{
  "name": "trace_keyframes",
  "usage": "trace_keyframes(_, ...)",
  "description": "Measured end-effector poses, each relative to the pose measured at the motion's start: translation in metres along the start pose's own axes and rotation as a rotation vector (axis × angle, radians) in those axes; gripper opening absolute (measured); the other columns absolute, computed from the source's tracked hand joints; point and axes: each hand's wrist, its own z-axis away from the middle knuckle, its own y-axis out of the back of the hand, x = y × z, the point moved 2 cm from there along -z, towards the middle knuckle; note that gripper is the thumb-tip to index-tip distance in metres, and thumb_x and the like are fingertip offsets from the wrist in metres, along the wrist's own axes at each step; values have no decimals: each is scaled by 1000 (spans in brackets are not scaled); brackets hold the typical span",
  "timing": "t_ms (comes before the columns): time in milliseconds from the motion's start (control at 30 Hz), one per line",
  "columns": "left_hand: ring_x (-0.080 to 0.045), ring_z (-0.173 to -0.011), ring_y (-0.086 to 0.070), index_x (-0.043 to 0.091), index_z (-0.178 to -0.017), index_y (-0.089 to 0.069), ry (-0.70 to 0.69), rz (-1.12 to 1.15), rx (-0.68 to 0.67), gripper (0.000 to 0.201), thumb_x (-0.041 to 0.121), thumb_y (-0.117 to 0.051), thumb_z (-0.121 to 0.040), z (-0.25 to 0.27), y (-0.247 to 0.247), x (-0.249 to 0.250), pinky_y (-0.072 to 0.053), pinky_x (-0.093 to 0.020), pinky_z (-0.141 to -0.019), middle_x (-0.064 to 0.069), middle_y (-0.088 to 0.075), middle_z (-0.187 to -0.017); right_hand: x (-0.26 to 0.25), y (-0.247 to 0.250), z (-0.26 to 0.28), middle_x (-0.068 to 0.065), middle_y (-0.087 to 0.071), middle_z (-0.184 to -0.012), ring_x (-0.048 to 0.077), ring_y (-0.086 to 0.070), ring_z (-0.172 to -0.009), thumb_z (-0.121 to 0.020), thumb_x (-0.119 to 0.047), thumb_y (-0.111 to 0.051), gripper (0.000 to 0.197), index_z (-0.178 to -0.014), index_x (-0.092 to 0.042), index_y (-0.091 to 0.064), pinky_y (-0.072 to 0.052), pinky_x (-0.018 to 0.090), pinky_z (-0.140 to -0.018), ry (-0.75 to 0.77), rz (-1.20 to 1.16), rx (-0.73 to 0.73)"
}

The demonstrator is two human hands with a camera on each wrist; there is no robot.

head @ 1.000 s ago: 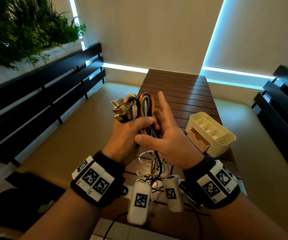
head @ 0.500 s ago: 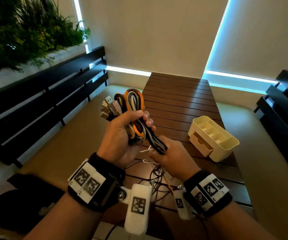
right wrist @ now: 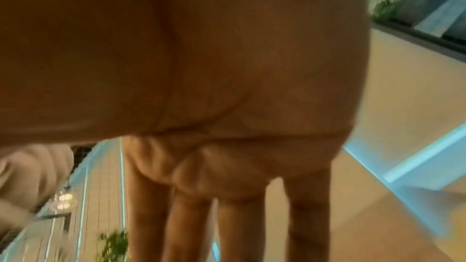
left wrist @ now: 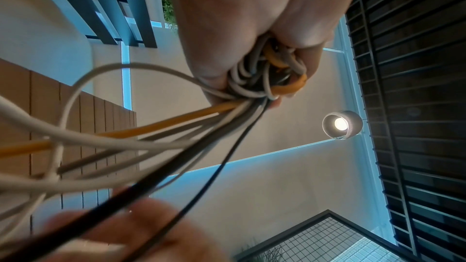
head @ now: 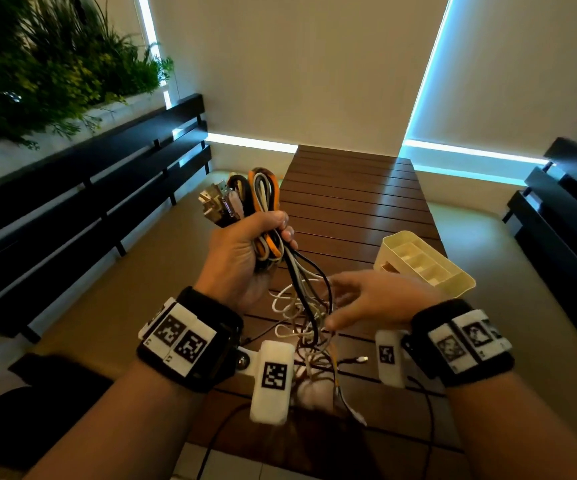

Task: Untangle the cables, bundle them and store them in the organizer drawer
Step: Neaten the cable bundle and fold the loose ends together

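Observation:
My left hand (head: 245,251) is raised above the table's near end and grips a bundle of cables (head: 263,199): orange, white and black loops, with several USB plugs (head: 216,202) sticking out at the upper left. In the left wrist view the same cables (left wrist: 252,87) run out of the fist. Loose strands (head: 309,306) hang from the bundle down to a tangle on the wooden table (head: 356,202). My right hand (head: 366,299) hovers beside those strands, blurred, fingers straight and spread (right wrist: 227,226), holding nothing. The cream organizer (head: 425,265) stands to the right; its drawer is slightly open.
Black slatted benches (head: 107,188) run along both sides of the long table, with plants (head: 37,64) behind the left one. A black cable with a small plug (head: 360,359) lies on the table near me.
My right hand has let go of the lower end of the bundle and moved down and right, fingers now spread. The left hand has kept its grip and stayed raised.

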Motion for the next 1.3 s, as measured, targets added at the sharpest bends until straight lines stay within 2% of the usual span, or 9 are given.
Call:
trace_keyframes(100, -13, -62, -54, 7, -87, -56, 14, -31, -10, 10, 5, -61, -79, 1, 0, -3, -49, -31, -64, -2, -53, -70, -29, 29, 25, -19, -64, -113, -3, -59, -102, -76, -64, -64, 59, -128, -36, -57, -44, 15, -81, 194, -1, 352)
trace_keyframes(167, -13, -60, -53, 6, -87, -55, 31, -34, -45, 9, 5, -60, -79, 3, -4, -7, -48, -31, -61, -2, -51, -69, -41, 35, 29, -15, -68, -107, -2, -63, -100, -87, -50, -60, 38, -121, -33, -61, -48, 17, -84, 373, -236, 513)
trace_keyframes(267, -13, -57, -52, 6, -85, -54, 51, -14, -95, 6, 4, -57, -80, 5, -13, -7, -48, -29, -57, -2, -50, -65, -47, 14, 8, -10, -72, -100, 5, -67, -98, -89, -38, -58, 33, -120, -26, -62, -52, 22, -88, 542, -725, 278)
trace_keyframes(367, -12, -57, -49, 7, -82, -54, 62, 32, -133, 3, 5, -55, -81, 7, -17, -1, -47, -27, -57, -1, -49, -64, -46, -13, -11, 2, -70, -89, 14, -67, -81, -82, -49, -62, 37, -105, -21, -71, -56, 28, -76, 432, -1069, 44)
trace_keyframes(467, -10, -58, -47, 9, -90, -52, 48, 83, -142, 10, 5, -53, -81, 7, -14, 9, -46, -27, -58, 1, -48, -66, -35, -24, -22, 7, -71, -83, 15, -69, -72, -90, -33, -58, 36, -109, -3, -65, -58, 27, -68, 358, -1105, -11)
trace_keyframes(633, -9, -58, -45, 10, -96, -52, 42, 134, -149, 13, 6, -50, -83, 6, -11, 20, -45, -26, -58, 2, -46, -68, -15, -28, -29, 11, -66, -89, 17, -64, -74, -81, -28, -78, 62, -114, 18, -54, -54, 25, -70, 347, -1022, 0)
trace_keyframes(833, -9, -59, -47, 10, -98, -52, 80, 141, -164, 15, 6, -50, -84, 9, -16, 16, -46, -25, -59, 2, -47, -68, -35, -14, -14, 1, -70, -94, 14, -66, -83, -78, -32, -77, 22, -97, -22, -75, -56, 26, -77, 505, -1056, 95)
trace_keyframes(1133, -10, -58, -48, 9, -95, -56, 95, 136, -205, 15, 4, -49, -83, 18, -22, 10, -47, -25, -58, 1, -47, -68, -49, -12, 4, -2, -72, -82, 8, -70, -68, -94, -3, -45, 17, -104, -13, -55, -58, 21, -63, 485, -1169, -133)
trace_keyframes(1300, -8, -58, -46, 10, -95, -56, 102, 152, -241, 15, 6, -47, -84, 22, -28, 14, -46, -24, -58, 2, -47, -68, -43, -18, 11, -2, -71, -76, 8, -68, -68, -93, -19, -46, 23, -99, -15, -68, -56, 23, -68, 386, -1032, -256)
